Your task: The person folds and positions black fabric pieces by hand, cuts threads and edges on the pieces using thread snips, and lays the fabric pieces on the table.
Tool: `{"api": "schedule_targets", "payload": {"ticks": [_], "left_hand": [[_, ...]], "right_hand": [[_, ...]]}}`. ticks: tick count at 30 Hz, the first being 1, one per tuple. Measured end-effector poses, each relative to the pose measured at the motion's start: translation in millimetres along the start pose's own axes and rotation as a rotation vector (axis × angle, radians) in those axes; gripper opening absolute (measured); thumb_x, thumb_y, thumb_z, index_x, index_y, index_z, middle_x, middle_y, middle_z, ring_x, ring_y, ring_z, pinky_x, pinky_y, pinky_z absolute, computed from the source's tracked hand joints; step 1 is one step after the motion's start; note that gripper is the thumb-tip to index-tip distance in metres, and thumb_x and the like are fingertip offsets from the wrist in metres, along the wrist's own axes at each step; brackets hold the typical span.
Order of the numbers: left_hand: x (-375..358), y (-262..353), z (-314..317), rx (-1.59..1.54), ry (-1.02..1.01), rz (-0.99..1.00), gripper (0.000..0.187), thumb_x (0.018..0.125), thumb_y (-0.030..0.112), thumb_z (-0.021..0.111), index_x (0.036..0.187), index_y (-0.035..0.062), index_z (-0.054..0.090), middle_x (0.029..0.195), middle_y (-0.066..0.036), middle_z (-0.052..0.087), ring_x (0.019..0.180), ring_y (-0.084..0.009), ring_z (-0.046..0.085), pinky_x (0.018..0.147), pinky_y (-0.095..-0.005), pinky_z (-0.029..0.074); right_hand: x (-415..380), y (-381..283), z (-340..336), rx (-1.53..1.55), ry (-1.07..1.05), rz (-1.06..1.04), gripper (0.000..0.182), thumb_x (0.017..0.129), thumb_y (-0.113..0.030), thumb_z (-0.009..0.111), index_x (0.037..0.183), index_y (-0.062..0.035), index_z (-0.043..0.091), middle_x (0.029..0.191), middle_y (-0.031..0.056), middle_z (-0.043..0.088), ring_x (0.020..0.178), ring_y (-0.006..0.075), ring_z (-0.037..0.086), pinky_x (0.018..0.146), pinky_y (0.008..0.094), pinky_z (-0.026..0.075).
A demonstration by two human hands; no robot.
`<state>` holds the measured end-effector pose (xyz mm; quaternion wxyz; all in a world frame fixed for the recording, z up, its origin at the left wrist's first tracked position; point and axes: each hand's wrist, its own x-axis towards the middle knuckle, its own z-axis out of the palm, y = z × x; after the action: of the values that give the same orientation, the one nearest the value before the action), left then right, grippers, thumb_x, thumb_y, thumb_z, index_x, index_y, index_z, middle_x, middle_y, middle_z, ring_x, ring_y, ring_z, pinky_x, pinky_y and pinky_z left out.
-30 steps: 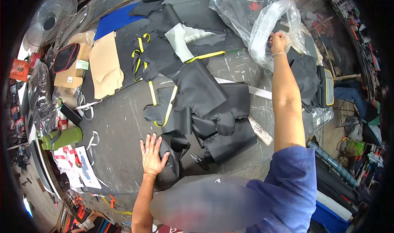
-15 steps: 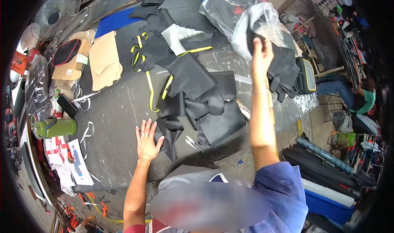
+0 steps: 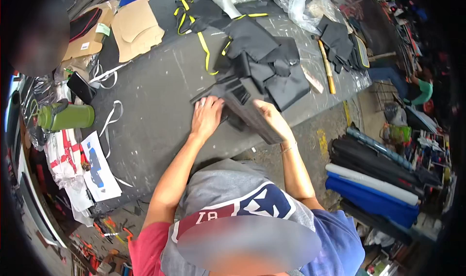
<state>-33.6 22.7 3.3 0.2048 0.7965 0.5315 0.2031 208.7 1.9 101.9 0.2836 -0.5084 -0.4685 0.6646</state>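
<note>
A dark fabric panel (image 3: 255, 115), smeared by motion, is tilted up in front of my body at the near side of the table. My right hand (image 3: 274, 123) grips its right side, thumb near the edge. My left hand (image 3: 208, 116) is at its left end, fingers bent over the dark material and closed on it. Just beyond the panel is a pile of black fabric pieces (image 3: 289, 84), partly overlapped by it. Yellow-edged strips (image 3: 206, 55) trail from black pieces farther back.
At left are a green bottle (image 3: 68, 115), a dark phone-like object (image 3: 80, 87), a printed sheet (image 3: 99, 171) and brown card pieces (image 3: 136, 30). A wooden stick (image 3: 326, 67) and more black pieces (image 3: 336, 40) lie at right. Fabric rolls (image 3: 374, 183) sit on the floor; a person (image 3: 420, 89) is beyond.
My right hand has come back from the far right of the table and now holds a dark panel near my body. My left hand has moved from lying flat on the table onto the panel.
</note>
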Motion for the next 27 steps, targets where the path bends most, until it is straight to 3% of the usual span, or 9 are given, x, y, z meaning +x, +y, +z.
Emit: {"api": "schedule_targets", "payload": {"ticks": [4, 6, 7, 8, 13, 15, 19, 20, 27], "left_hand": [[5.6, -22.4, -13.9, -0.507, 0.011, 0.074, 0.033, 0.104, 0.03, 0.05, 0.118, 0.0088, 0.071, 0.106, -0.013, 0.072, 0.113, -0.0345, 0.061, 0.097, -0.0442, 0.046], [12.6, -46.1, -12.8, -0.972, -0.194, -0.104, 0.051, 0.106, 0.047, 0.044, 0.125, 0.0076, 0.07, 0.1, -0.012, 0.075, 0.113, -0.0288, 0.064, 0.103, -0.0396, 0.044], [13.9, -48.8, -26.1, -1.033, -0.294, -0.082, 0.071, 0.11, 0.056, 0.027, 0.126, 0.0016, 0.069, 0.114, -0.01, 0.074, 0.116, -0.0245, 0.062, 0.112, -0.0373, 0.038], [17.2, -52.5, -24.6, -1.077, -0.331, -0.056, 0.067, 0.107, 0.057, 0.037, 0.125, 0.0008, 0.069, 0.114, -0.01, 0.073, 0.114, -0.0244, 0.063, 0.11, -0.0378, 0.041], [22.0, -45.3, -23.9, -0.386, -0.286, 0.146, 0.056, 0.082, 0.054, 0.078, 0.106, 0.0035, 0.074, 0.1, -0.015, 0.075, 0.095, -0.0321, 0.068, 0.087, -0.0449, 0.054], [21.4, -43.9, -16.4, -0.429, -0.216, 0.046, 0.054, 0.085, 0.056, 0.074, 0.099, 0.0036, 0.073, 0.1, -0.017, 0.074, 0.096, -0.038, 0.069, 0.083, -0.0461, 0.054], [23.3, -46.6, -6.6, -0.505, -0.165, -0.035, 0.057, 0.09, 0.052, 0.071, 0.085, -0.0046, 0.064, 0.077, -0.022, 0.064, 0.075, -0.0353, 0.064, 0.07, -0.0503, 0.048], [23.4, -48.0, -1.2, -0.52, -0.128, -0.061, 0.059, 0.091, 0.052, 0.07, 0.084, -0.006, 0.062, 0.078, -0.022, 0.064, 0.075, -0.0341, 0.063, 0.071, -0.0489, 0.048], [25.3, -47.2, 0.6, -0.631, -0.145, -0.18, 0.06, 0.091, 0.052, 0.071, 0.088, -0.006, 0.059, 0.083, -0.015, 0.06, 0.08, -0.0233, 0.054, 0.076, -0.0436, 0.046]], "right_hand": [[19.2, 15.6, 46.6, -0.658, 0.157, -0.126, 0.026, 0.099, -0.018, 0.063, 0.118, -0.0021, 0.068, 0.107, 0.0161, 0.071, 0.103, 0.0273, 0.067, 0.092, 0.038, 0.05], [35.6, 16.5, 52.0, -0.809, 0.141, -0.193, 0.024, 0.096, -0.017, 0.064, 0.116, -0.0052, 0.07, 0.112, 0.0178, 0.072, 0.107, 0.0364, 0.068, 0.092, 0.0421, 0.052], [39.7, 12.5, 55.3, -0.838, 0.153, -0.151, 0.023, 0.095, -0.016, 0.065, 0.115, -0.0063, 0.071, 0.111, 0.0176, 0.072, 0.106, 0.038, 0.068, 0.091, 0.0428, 0.052], [45.2, 7.5, 55.5, -0.882, 0.122, -0.202, 0.021, 0.095, -0.018, 0.066, 0.112, -0.0075, 0.073, 0.109, 0.017, 0.073, 0.103, 0.0393, 0.069, 0.089, 0.0434, 0.053], [62.0, -17.6, 58.8, -0.895, 0.092, -0.382, 0.022, 0.092, -0.016, 0.07, 0.109, -0.0024, 0.073, 0.1, 0.0173, 0.073, 0.098, 0.036, 0.071, 0.087, 0.0416, 0.054], [62.6, -27.2, 58.7, -0.869, 0.148, -0.3, 0.028, 0.09, -0.013, 0.073, 0.115, -0.0018, 0.071, 0.098, 0.0152, 0.071, 0.094, 0.0319, 0.071, 0.088, 0.0402, 0.054], [49.0, -12.9, 48.9, -1.018, 0.487, -0.747, 0.06, 0.086, -0.016, 0.081, 0.138, -0.0032, 0.056, 0.13, 0.0198, 0.057, 0.12, 0.0345, 0.056, 0.101, 0.0426, 0.048], [45.5, -5.9, 46.5, -0.949, 0.547, -0.704, 0.068, 0.085, -0.02, 0.083, 0.141, 0.0003, 0.051, 0.136, 0.0233, 0.051, 0.126, 0.0375, 0.05, 0.103, 0.0437, 0.046], [36.2, 39.5, 37.8, -0.576, 0.692, -0.482, 0.057, 0.086, -0.017, 0.082, 0.131, 0.0014, 0.051, 0.118, 0.0142, 0.058, 0.108, 0.0262, 0.056, 0.093, 0.0358, 0.046]]}}
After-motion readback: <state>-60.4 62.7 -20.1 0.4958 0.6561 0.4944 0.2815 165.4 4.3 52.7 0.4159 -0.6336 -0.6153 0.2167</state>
